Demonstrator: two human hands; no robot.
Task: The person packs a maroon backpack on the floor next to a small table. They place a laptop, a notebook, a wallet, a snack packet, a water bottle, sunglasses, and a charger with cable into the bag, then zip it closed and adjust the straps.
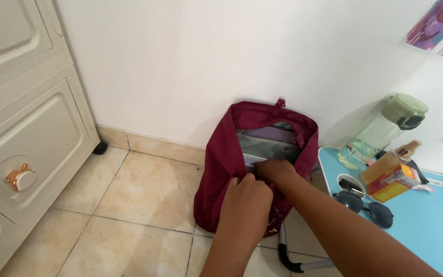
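The maroon backpack [221, 169] stands upright on the tiled floor [134, 200] against the wall, mouth up. The left hand [247, 197] grips its front rim; the nearer right hand [274, 170] reaches inside, grip hidden.

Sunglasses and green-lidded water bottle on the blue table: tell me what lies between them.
In the head view, an orange box lies between the sunglasses and the water bottle on the blue table.
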